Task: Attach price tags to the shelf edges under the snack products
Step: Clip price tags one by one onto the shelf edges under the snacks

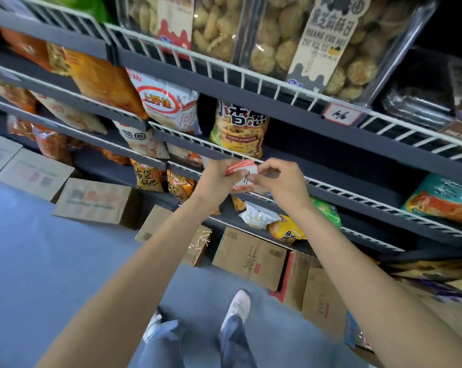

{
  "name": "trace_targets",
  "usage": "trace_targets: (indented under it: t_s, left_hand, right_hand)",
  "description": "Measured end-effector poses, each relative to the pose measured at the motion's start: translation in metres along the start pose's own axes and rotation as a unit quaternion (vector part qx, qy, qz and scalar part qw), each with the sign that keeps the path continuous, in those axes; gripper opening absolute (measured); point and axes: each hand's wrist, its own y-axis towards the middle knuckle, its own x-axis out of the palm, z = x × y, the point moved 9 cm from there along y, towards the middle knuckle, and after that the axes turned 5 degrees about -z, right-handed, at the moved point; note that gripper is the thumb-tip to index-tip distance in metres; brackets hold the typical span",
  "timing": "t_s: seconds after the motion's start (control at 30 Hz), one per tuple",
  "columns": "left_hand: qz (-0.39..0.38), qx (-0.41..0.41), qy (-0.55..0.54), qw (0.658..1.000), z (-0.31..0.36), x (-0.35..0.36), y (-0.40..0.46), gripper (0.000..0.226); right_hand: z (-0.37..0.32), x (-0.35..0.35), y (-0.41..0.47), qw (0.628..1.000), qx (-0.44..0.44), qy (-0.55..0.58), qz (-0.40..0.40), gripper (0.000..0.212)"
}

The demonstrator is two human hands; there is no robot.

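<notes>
Both hands meet in front of the dark shelving, just below a yellow snack bag (239, 131) that stands behind a white wire rail (331, 185). The left hand (215, 179) has its fingers curled round a small stack of red-and-white price tags (240, 168), a grip grasping the stack from the left. The right hand (279, 177) pinches the right edge of the top tag between thumb and fingertips, so its grip is clenched on the same tags. The tags are held in the air, close to the shelf edge (357, 176) under the yellow bag, and whether they touch the rail cannot be told. The white face of the lower tag shows a dark handwritten mark, too small to read. One shelf up and to the right, a red-bordered tag (341, 114) with handwriting already sits on the rail under clear tubs of biscuits (264, 35). To the left, a white and red bag (168, 104) and orange bags (102, 81) lean on the shelves. Lower down lie a white packet (256, 215) and a yellow packet (287, 231). Cardboard boxes (251, 257) stand on the blue-grey floor (51, 261) along the foot of the shelving. Two pale shoes (238, 305) and blue trouser legs show at the bottom.
</notes>
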Motion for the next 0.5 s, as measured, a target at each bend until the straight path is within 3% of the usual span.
trace_targets:
  t_s: [0.1, 0.33, 0.5]
  left_hand:
    - [0.001, -0.014, -0.118, 0.993, -0.007, -0.034, -0.026, 0.016]
    - [0.024, -0.04, -0.203, 0.978, -0.041, -0.151, -0.061, 0.019]
    - [0.02, -0.029, -0.159, 0.987, -0.061, -0.232, -0.087, 0.021]
  right_hand:
    - [-0.032, 0.031, -0.001, 1.0, -0.002, 0.006, -0.01, 0.012]
    - [-0.108, 0.131, 0.004, 0.999, -0.007, -0.019, -0.026, 0.004]
    - [-0.156, 0.202, 0.005, 0.998, -0.019, -0.044, -0.027, 0.005]
